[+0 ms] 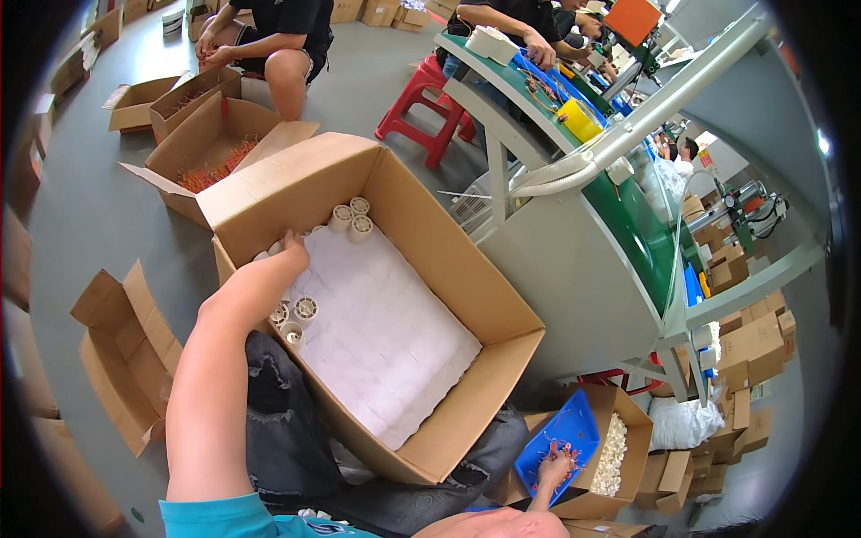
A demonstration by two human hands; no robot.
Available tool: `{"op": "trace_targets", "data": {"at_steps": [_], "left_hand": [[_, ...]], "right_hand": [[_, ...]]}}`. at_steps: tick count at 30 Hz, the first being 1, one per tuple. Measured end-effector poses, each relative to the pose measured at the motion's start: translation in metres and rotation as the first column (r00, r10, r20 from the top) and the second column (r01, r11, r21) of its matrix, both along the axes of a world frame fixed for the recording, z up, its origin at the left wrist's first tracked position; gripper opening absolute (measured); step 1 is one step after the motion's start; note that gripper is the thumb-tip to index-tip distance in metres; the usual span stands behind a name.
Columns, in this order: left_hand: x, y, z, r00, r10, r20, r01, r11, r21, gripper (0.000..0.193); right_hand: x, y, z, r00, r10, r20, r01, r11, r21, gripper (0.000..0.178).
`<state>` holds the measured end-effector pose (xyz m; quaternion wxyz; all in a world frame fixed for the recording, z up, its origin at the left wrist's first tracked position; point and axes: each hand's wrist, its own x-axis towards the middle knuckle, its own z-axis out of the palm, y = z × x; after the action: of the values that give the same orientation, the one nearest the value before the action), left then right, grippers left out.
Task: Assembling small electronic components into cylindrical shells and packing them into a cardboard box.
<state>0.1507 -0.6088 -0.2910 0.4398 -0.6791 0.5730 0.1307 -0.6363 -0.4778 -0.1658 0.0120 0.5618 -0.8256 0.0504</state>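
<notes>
A large open cardboard box (421,247) rests tilted across my lap, with a white sheet (386,332) lining its bottom. My left hand (294,249) reaches inside by the left wall. Its fingers are curled among white plastic cylinders, and whatever they hold is hidden. Three white slotted cylinders (360,229) stand together beyond that hand, and a few more cylinders (306,309) stand nearer to me. Low on the right, my right hand (553,468) dips into a blue tray (574,421). There its fingers close among small red-wired parts (567,448); what they grip cannot be made out.
Beside the blue tray stands a carton of small white pieces (610,457). An open carton (130,350) lies on the left floor; another holds red-wired parts (211,175). A green-topped workbench (619,211) and red stool (421,112) stand right. Other people work farther off.
</notes>
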Motion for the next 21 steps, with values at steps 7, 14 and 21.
{"op": "trace_targets", "data": {"at_steps": [7, 14, 21], "left_hand": [[0.015, 0.008, -0.006, 0.998, 0.034, -0.056, -0.041, 0.990, -0.133, 0.050], [0.013, 0.024, 0.022, 0.992, -0.127, -0.009, 0.123, 0.973, -0.194, 0.033], [-0.022, 0.027, 0.113, 0.952, -0.237, -0.193, 0.092, 0.824, -0.558, 0.037]], "right_hand": [[0.027, 0.018, 0.000, 0.988, -0.099, -0.115, 0.081, 0.984, -0.157, 0.027], [0.006, 0.012, -0.015, 1.000, -0.029, 0.011, 0.030, 0.986, -0.165, 0.022], [-0.002, 0.023, 0.020, 0.997, -0.003, 0.075, 0.033, 0.916, -0.400, 0.032]]}}
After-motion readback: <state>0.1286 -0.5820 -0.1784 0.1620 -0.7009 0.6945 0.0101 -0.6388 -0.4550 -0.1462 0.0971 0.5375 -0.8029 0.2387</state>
